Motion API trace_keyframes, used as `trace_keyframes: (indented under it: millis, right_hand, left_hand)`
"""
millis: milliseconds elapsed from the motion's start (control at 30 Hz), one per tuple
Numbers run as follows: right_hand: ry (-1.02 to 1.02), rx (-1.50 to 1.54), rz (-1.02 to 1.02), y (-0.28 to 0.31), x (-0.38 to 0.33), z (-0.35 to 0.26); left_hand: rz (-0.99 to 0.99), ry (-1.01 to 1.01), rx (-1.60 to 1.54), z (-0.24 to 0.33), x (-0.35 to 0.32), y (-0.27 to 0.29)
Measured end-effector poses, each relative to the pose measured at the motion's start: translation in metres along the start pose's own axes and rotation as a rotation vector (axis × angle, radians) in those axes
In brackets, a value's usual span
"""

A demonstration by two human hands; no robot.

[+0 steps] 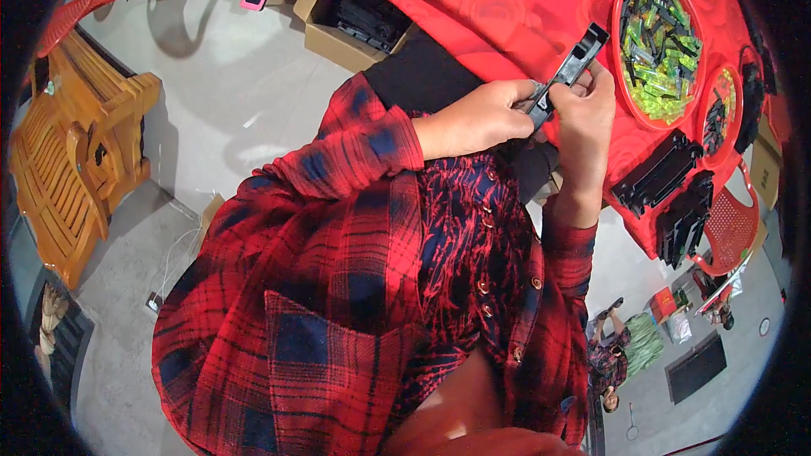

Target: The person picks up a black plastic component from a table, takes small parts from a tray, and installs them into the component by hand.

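Both my hands hold a long, narrow black plastic part (581, 52) with a channel along its length, in front of my body by the edge of a red-covered table. My left hand (490, 118) pinches its lower end between thumb and fingers. Higher up, my right hand (586, 118) has its thumb on the part and its fingers bent round behind it. Whether a smaller piece sits between my fingertips cannot be made out. Just right of my right hand stands a round red basin (618, 59) filled with small yellow-green and black plastic pieces (661, 51).
Beyond the basin is a smaller red basin (738, 110) with small dark pieces. Stacked black parts (659, 171) lie at the table's right edge. A cardboard box (338, 49) of black parts stands left. A wooden bench (72, 160), a red chair (733, 224) and another person (610, 363) are farther off.
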State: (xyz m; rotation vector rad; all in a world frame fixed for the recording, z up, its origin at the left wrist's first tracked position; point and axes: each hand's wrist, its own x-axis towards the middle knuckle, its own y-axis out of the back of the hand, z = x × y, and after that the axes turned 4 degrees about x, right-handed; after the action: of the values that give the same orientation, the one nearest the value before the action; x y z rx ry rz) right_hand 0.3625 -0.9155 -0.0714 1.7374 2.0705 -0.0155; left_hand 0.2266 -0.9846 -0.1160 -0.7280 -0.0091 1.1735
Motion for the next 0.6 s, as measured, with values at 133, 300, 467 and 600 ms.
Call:
trace_keyframes:
  millis: [133,300,467,600]
  right_hand:
    - [-0.05,0.064,-0.016,0.003,0.002,0.002]
    - [0.006,0.125,-0.105,-0.004,0.003,0.008]
    - [0.205,-0.296,0.036,-0.008,-0.006,0.011]
    - [0.298,-0.344,0.091,-0.014,-0.012,0.002]
  left_hand:
    - [-0.017,-0.01,-0.059,-0.007,0.003,-0.001]
    - [0.148,-0.05,0.083,-0.006,0.003,0.003]
    - [0.306,-0.105,0.405,0.0,0.002,0.004]
    - [0.323,-0.091,0.504,0.006,0.003,0.004]
